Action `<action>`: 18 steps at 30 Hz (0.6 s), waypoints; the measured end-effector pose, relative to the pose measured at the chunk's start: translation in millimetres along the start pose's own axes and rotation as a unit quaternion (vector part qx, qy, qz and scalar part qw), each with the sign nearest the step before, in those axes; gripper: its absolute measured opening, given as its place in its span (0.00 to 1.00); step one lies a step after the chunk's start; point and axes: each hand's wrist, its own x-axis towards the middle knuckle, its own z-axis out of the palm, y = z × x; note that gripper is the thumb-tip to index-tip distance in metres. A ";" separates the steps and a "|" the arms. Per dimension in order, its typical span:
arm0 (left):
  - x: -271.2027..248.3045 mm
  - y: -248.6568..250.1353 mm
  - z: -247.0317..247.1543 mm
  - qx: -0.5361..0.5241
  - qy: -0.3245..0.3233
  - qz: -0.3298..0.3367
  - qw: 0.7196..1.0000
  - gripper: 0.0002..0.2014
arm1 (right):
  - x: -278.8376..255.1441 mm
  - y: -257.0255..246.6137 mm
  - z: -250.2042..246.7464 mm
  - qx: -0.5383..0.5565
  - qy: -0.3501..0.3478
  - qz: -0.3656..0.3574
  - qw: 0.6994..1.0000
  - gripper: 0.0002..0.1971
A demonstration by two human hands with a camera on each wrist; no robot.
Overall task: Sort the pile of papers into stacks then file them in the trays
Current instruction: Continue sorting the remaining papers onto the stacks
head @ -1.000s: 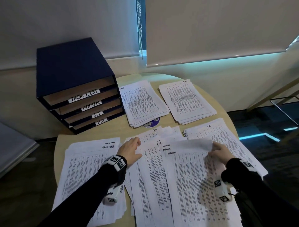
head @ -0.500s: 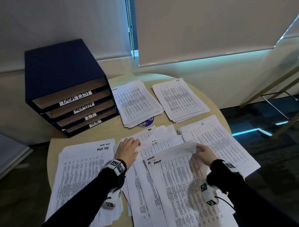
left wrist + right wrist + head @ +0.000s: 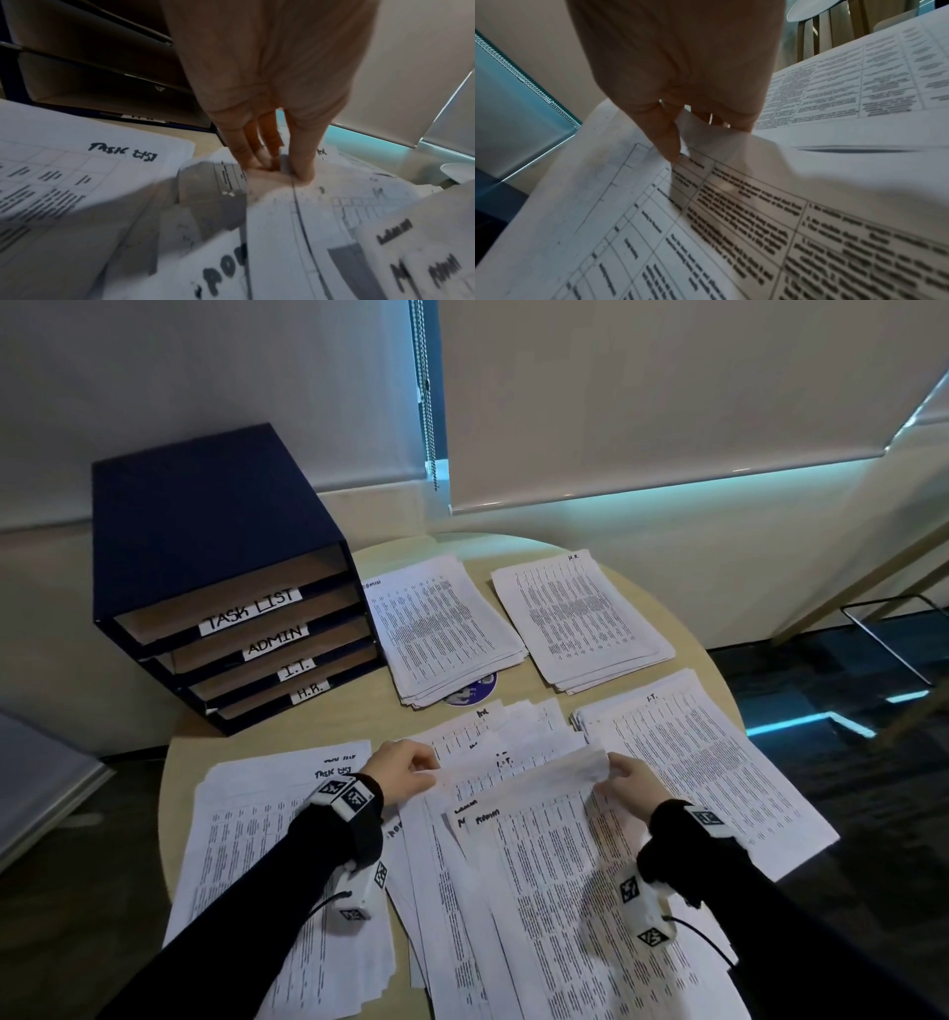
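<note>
A loose pile of printed papers [image 3: 513, 891] lies fanned out mid-table between my hands. My right hand [image 3: 613, 765] pinches the top corner of its uppermost sheet [image 3: 544, 778] and curls that corner up and over; thumb and fingers close on it in the right wrist view [image 3: 680, 150]. My left hand [image 3: 423, 770] sits at the pile's upper left, fingers and thumb nipping a sheet edge [image 3: 280, 168]. Sorted stacks lie around: TASK LIST [image 3: 277, 855], ADMIN [image 3: 441, 629], H.R. [image 3: 580, 618], I.T. [image 3: 703, 762]. The blue tray unit [image 3: 205, 516] stands back left.
The round wooden table [image 3: 513, 544] ends just beyond the stacks on every side. A purple disc [image 3: 477, 693] peeks from under the ADMIN stack. The tray slots are labelled TASK LIST, ADMIN, I.T., H.R. from top down. A wall and blinds stand behind.
My right hand has drawn the top sheet's corner leftward and curled it over. My left hand's fingers went from lying flat on the pile to nipping a sheet edge.
</note>
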 end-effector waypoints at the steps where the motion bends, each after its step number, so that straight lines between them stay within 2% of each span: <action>1: -1.2 0.7 -0.4 -0.007 0.001 0.015 1.000 0.04 | -0.4 -2.0 2.0 0.006 -0.005 -0.002 1.000 0.15; 4: -3.8 0.6 0.8 -0.035 0.022 0.033 0.999 0.04 | 2.2 -4.4 8.4 0.026 0.002 -0.009 1.000 0.16; 8: -7.1 -0.3 3.7 -0.065 0.055 0.021 0.996 0.03 | 7.5 -4.2 17.8 0.020 0.019 -0.024 0.999 0.18; 12: -8.2 -2.0 8.6 -0.117 0.033 -0.014 0.992 0.07 | 9.4 -1.1 24.2 0.002 0.048 -0.039 0.998 0.15; 16: -7.2 -5.1 5.3 -0.288 0.025 -0.056 0.956 0.04 | 9.6 8.6 16.7 -0.005 0.070 -0.041 0.997 0.11; 18: -7.3 -5.4 4.2 -0.316 0.038 -0.063 0.946 0.02 | 8.1 12.5 10.1 0.009 0.072 -0.047 0.996 0.06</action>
